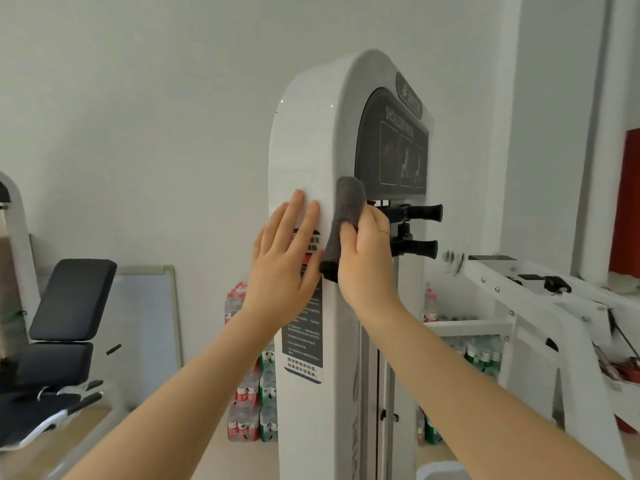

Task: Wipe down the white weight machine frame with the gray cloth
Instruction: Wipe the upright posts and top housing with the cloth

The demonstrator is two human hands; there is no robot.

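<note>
Head cam: white frame (pixel 308 140) stands upright mid-view. Left hand (pixel 282 261) flat on its side face, fingers straight & slightly spread, partly over the black label (pixel 304 341). Right hand (pixel 363 258) just beside it, fingers curled round gray cloth (pixel 343 220), pressing it to frame's front edge, below the dark panel (pixel 394 150). Black handles (pixel 419 230) behind right hand.

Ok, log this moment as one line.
right hand grips rolled gray cloth on white weight machine frame edge | left hand flat on side panel | wiping underway
</note>
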